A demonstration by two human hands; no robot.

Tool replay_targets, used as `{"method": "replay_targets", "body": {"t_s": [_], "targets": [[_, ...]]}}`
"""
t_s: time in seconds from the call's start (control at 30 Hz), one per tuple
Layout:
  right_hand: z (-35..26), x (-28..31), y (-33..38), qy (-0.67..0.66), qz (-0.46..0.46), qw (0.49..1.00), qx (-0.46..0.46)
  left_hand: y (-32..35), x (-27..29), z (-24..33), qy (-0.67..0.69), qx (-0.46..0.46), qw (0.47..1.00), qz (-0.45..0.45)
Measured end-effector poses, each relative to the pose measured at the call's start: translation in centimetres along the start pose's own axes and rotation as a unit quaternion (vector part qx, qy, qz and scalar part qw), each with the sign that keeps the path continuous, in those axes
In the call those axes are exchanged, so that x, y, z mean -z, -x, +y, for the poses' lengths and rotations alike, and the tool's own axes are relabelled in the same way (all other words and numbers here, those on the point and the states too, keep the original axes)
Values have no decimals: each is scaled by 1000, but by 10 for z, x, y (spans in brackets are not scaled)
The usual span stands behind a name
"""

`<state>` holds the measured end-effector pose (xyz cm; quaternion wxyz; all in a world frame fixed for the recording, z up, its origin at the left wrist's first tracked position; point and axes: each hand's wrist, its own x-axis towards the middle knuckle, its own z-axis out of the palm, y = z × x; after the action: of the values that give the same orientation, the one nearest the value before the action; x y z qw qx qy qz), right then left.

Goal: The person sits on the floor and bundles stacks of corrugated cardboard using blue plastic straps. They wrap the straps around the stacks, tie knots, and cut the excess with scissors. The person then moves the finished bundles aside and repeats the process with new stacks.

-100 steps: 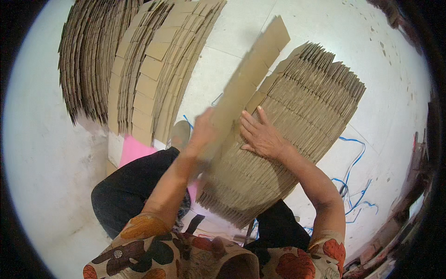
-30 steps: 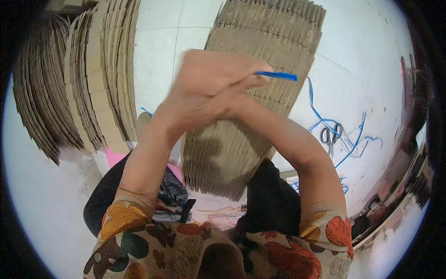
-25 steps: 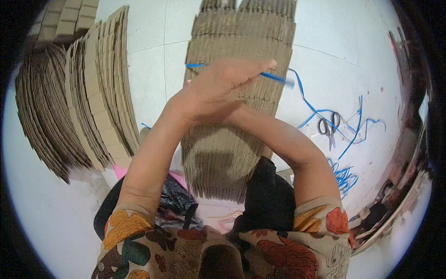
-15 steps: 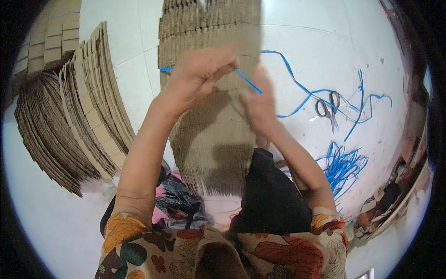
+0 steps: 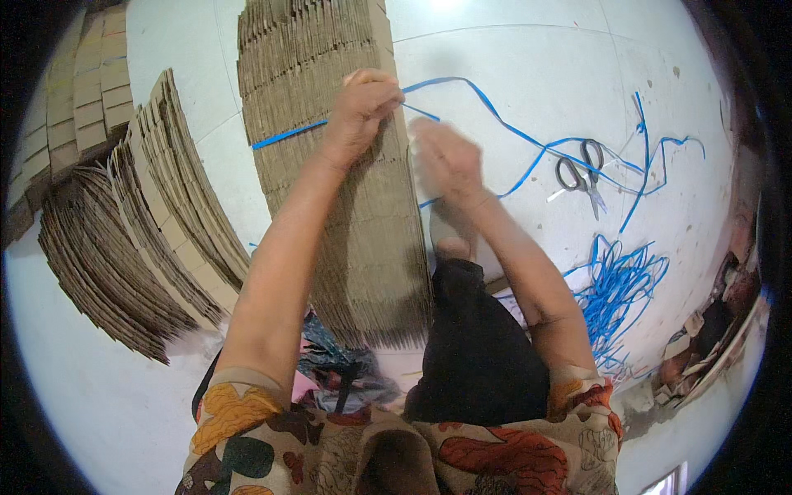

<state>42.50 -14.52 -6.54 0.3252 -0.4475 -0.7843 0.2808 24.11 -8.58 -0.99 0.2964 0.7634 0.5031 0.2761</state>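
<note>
A long stack of brown corrugated cardboard pieces (image 5: pixel 363 247) runs away from me in the middle. A flat blue strap (image 5: pixel 289 134) crosses its top from the left edge to my left hand (image 5: pixel 367 111). That hand is closed on the strap at the stack's right edge. A short blue end sticks out of its grip toward the right. Just below this end is my right hand (image 5: pixel 452 161), its fingers bent and smeared by motion. Whether it pinches any strap is hidden by the blur. More strap loops over the floor to the right.
Scissors with dark handles (image 5: pixel 584 177) lie on the pale floor beside the loose strap. A tangled blue strap heap (image 5: pixel 619 289) is nearer me. More cardboard stacks (image 5: pixel 107 256) stand at left. My dark-clothed leg (image 5: pixel 487 355) rests against the stack's right side.
The view has shifted, so the stack sits further left. My left hand has moved to the stack's right edge, drawing the strap across. My right hand has come off the stack's edge, beside it.
</note>
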Motion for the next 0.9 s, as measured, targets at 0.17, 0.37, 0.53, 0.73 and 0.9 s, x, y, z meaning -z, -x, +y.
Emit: {"method": "replay_targets", "body": {"t_s": [0.17,0.37,0.53,0.73,0.9], "targets": [[34,16,-38,202,29,960,-193,-3,-2,0,12,5,1000,4],[66,-3,-27,126,-67,950,-278,-1,-2,5,-3,27,1000,14],[64,3,-6,147,-158,944,-251,-2,-3,5,-26,-8,999,40],[39,47,-45,229,-53,972,-14,0,-1,6,-33,-12,999,26],[-5,91,-120,211,-25,943,257,-7,4,14,-72,-47,996,15]]}}
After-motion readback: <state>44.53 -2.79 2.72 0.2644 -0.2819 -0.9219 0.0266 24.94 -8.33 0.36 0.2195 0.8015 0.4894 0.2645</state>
